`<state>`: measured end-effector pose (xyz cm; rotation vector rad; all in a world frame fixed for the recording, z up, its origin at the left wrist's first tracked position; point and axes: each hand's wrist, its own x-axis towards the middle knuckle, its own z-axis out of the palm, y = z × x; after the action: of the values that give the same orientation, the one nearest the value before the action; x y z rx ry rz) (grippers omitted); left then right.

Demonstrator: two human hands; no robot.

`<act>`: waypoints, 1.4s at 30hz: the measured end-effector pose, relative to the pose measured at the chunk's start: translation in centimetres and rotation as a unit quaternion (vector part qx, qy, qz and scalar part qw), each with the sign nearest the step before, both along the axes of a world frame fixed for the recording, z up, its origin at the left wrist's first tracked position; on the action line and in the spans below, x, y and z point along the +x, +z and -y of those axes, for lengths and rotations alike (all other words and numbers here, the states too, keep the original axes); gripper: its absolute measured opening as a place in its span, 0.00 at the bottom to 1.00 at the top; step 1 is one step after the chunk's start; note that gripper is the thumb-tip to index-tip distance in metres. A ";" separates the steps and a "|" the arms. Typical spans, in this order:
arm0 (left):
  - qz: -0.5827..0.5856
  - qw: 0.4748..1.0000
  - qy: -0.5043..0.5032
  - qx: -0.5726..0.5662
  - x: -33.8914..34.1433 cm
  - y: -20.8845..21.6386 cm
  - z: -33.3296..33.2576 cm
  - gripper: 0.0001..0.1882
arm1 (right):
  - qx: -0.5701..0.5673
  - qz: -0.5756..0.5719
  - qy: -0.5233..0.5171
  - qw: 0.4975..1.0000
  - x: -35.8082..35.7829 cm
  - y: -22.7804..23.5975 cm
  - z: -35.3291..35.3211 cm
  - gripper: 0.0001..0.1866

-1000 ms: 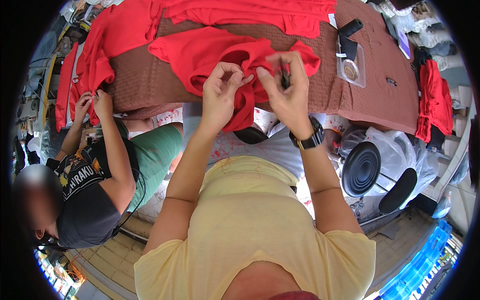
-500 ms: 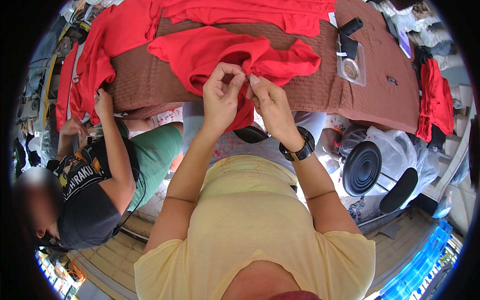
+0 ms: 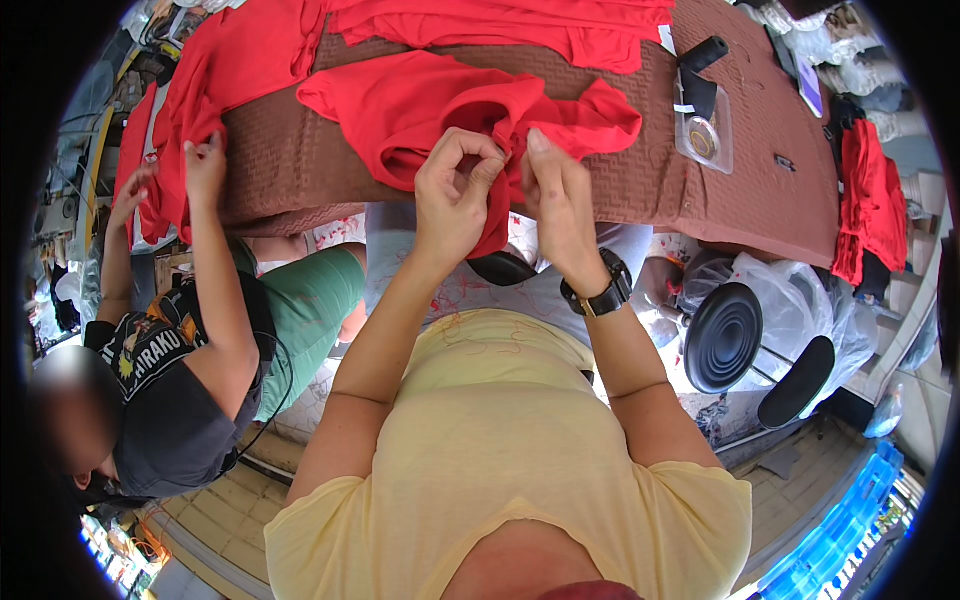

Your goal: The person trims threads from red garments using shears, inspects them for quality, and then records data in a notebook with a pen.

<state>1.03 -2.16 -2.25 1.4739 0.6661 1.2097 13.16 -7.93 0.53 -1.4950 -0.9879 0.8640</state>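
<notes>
A red garment [image 3: 410,105] lies bunched on the brown cloth-covered table in front of me, one part hanging over the near edge. My left hand [image 3: 455,195] is closed in a pinch on a fold of it. Just right of that fold is my right hand [image 3: 562,205], a dark watch on its wrist. Its thumb and index finger are pressed together, slightly apart from the left hand; whatever lies between them is too small to tell.
More red garments [image 3: 500,22] lie along the table's far side. A clear plastic box [image 3: 722,150] and a small dark tool [image 3: 785,161] sit to the right. At left, a co-worker [image 3: 190,380] handles red cloth. A black round stool seat [image 3: 724,338] stands at lower right.
My right hand has drawn a little to the right, away from my left hand, which keeps its pinch on the garment. The co-worker's hands have risen.
</notes>
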 end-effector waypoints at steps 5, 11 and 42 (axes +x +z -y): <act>-0.143 0.952 -0.006 0.270 -0.5 0.1 0.8 0.09 | 0.072 -0.001 -0.037 0.997 1.6 -1.4 -2.1 0.16; -0.139 0.953 0.003 0.270 -0.5 -0.3 1.4 0.12 | 0.042 0.051 -0.051 0.997 2.1 0.4 -1.9 0.15; -0.030 0.999 -0.006 -0.024 1.0 -1.0 0.7 0.04 | -0.038 0.089 0.025 0.995 0.5 1.1 1.5 0.21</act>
<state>1.98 -2.89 -3.26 1.4775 0.7215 1.1366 13.65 -9.45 1.61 -1.6386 -1.1389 0.8221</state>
